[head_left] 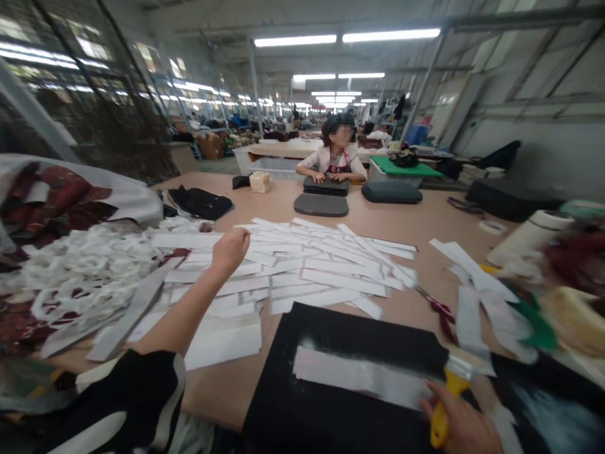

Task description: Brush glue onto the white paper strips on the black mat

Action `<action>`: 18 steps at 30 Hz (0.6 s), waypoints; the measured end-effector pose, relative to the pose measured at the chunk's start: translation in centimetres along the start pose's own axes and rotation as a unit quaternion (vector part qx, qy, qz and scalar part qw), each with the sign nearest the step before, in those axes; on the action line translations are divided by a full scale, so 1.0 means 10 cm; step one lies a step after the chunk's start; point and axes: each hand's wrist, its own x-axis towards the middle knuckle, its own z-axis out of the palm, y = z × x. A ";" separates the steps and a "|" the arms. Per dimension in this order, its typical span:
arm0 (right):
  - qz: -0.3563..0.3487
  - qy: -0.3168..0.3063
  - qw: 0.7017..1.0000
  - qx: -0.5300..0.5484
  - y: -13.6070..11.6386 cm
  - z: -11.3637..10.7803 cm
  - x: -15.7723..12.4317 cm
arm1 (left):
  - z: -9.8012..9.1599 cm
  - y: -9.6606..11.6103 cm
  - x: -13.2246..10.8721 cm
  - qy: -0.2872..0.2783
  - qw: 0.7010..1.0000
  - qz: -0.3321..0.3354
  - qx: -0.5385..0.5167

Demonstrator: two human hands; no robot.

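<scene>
My left hand [229,252] is closed over the spread of white strips [331,255], fingertips pinched; what they grip, if anything, is too small to tell. My right hand [466,421] grips a paintbrush with a yellow handle [440,419], its pale bristles and metal band pointing away from me. Fingers of that hand rest at the right end of a whitish, wet-looking strip stack [362,376]. Beneath the stack lies a black sheet [340,325]. Red-handled scissors [442,310] lie beyond the sheet, towards the right.
White looped material [94,271] is heaped at left. Loose white strips [470,315] and a white roll [529,236] lie at right. Across the tan table [274,202], a person [336,151] has both hands on dark flat cases [325,185]. A cream block [260,182] stands nearby.
</scene>
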 end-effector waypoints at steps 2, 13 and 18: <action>0.020 -0.032 0.999 -0.017 -0.14 -0.17 0.10 | 0.35 0.04 -0.15 -0.059 0.998 -0.002 -0.002; -0.100 -0.089 0.978 0.162 -1.19 -0.13 0.52 | 0.93 0.77 -2.15 -0.246 0.893 0.367 -0.082; -0.106 -0.123 0.977 0.141 -1.20 -0.11 0.41 | 0.95 0.61 -2.58 -0.194 0.885 0.423 0.026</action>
